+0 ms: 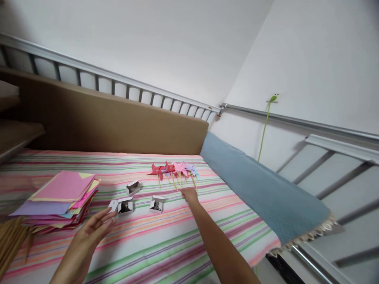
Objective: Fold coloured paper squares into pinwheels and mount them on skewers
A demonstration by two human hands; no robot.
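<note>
Pinwheels [180, 168] lie in an overlapping row on the striped cloth [154, 250], heads away from you, stick ends toward you. Your right hand [190, 195] is at the lower stick ends, fingers curled; cannot tell whether they pinch one. Your left hand [90, 232] has thumb and fingers loosely parted, fingertips just beside an open box [130, 209] with shiny bits inside. Paper stack [65, 187] farther left, bare rods [9, 242] near it.

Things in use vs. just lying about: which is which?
Likely in use:
pinwheels, right hand at their near side
open boxes, left hand beside one
paper stack
wooden sticks

Probably just there:
green cord
blue fabric
brown board
</note>
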